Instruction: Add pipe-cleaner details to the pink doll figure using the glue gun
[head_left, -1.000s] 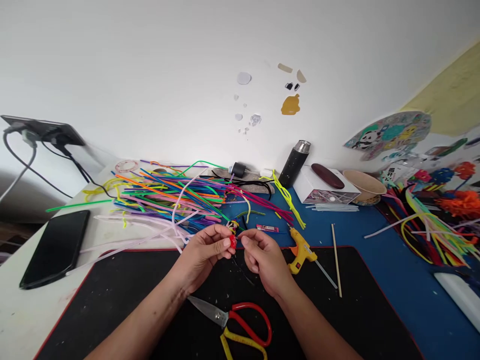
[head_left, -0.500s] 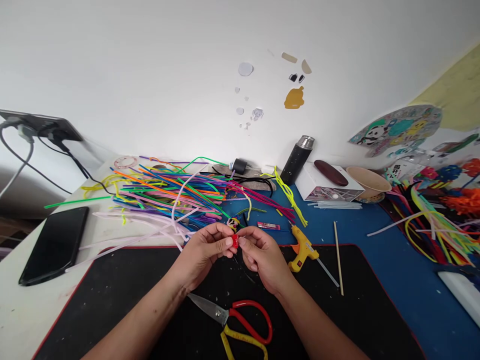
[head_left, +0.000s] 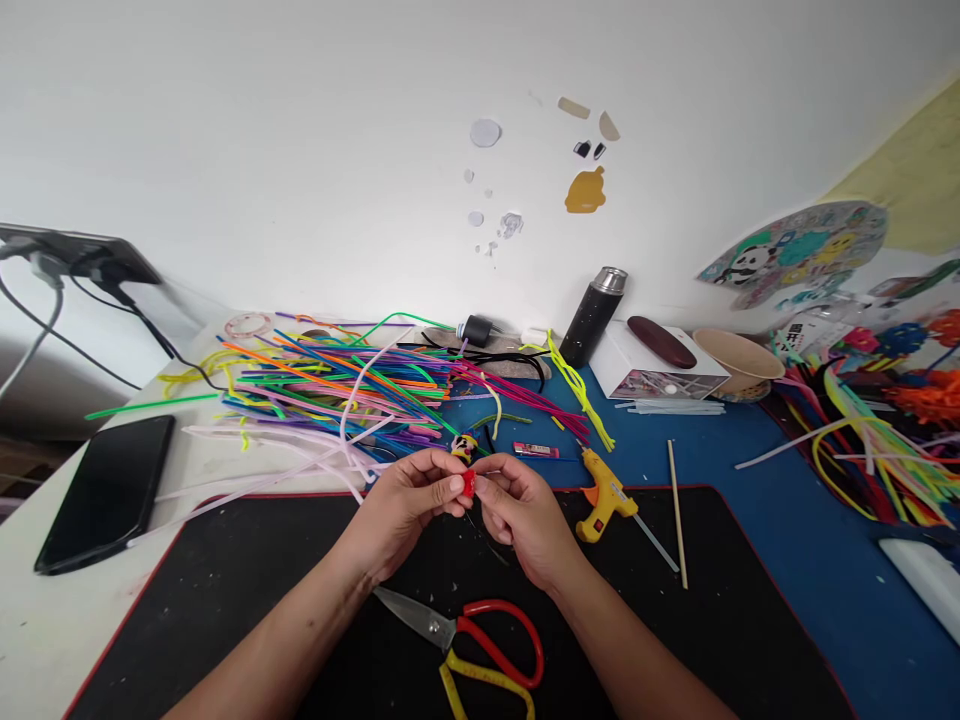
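Note:
My left hand (head_left: 409, 500) and my right hand (head_left: 525, 510) meet above the black mat (head_left: 225, 590), both pinching a small red piece (head_left: 469, 484) between their fingertips. A thin dark wire seems to hang below it. A tiny yellow and black figure (head_left: 464, 447) lies just beyond the fingers. Red and yellow scissors (head_left: 480, 645) rest on the mat under my forearms.
A heap of coloured pipe cleaners (head_left: 337, 395) spreads behind the hands. A yellow glue gun (head_left: 600, 497) and a wooden stick (head_left: 676, 510) lie to the right. A black phone (head_left: 105, 490) lies at the left; a black flask (head_left: 592, 315), a white box (head_left: 660, 370) and more pipe cleaners (head_left: 862, 440) stand further back right.
The hands stay pinched on the red piece; the right fingertips have closed in on it slightly. The view has shifted a little.

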